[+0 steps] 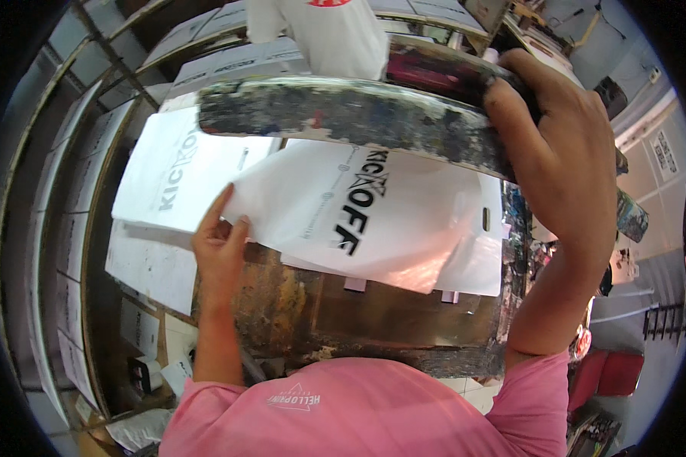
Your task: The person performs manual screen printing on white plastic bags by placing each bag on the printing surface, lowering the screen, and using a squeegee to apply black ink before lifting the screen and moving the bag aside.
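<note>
My right hand (560, 145) is wrapped round the right end of a raised screen printing frame (343, 114), whose edge is thick with dark ink stains. Below it lies a white flat bag (419, 213) with black lettering and a slot-shaped handle hole at its right end. The left end of the bag is lifted, and my left hand (221, 232) pinches that edge between thumb and fingers. Left of the frame, a stack of white printed bags (141, 186) rests beside my left hand. The frame hides the far part of the bag.
The worn, ink-stained work table (274, 297) spreads before me. Racks (88, 206) with printed white sheets stand on the left. Across the table is a white T-shirt (331, 38), its wearer's head out of view. A red chair (606, 373) stands at the lower right.
</note>
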{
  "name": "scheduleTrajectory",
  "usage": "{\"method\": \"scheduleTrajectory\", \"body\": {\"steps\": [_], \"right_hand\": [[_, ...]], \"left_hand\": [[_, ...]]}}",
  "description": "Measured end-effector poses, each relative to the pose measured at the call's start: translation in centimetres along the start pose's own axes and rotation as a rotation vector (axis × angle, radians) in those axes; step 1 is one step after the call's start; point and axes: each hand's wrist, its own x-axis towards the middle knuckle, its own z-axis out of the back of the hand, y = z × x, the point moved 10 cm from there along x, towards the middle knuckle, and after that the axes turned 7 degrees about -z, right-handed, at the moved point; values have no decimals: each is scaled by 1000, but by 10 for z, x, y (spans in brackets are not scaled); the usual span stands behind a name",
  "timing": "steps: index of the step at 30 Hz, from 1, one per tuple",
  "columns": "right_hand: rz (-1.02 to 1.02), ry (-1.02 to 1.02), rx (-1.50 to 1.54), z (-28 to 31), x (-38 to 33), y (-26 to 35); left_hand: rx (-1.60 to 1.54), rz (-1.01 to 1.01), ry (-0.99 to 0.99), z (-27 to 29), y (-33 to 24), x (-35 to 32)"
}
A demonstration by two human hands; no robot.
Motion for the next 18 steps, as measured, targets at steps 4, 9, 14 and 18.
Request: {"method": "scheduleTrajectory", "body": {"steps": [4, 9, 14, 18], "right_hand": [[-22, -28, -37, 3, -10, 1], [-29, -36, -43, 0, -22, 3], [-55, -11, -52, 5, -28, 17], [-16, -49, 1, 12, -30, 20]], "left_hand": [[167, -134, 60, 82, 14, 54], [68, -175, 78, 160, 48, 121], [87, -171, 5, 230, 92, 192], [994, -472, -203, 280, 84, 210]]}}
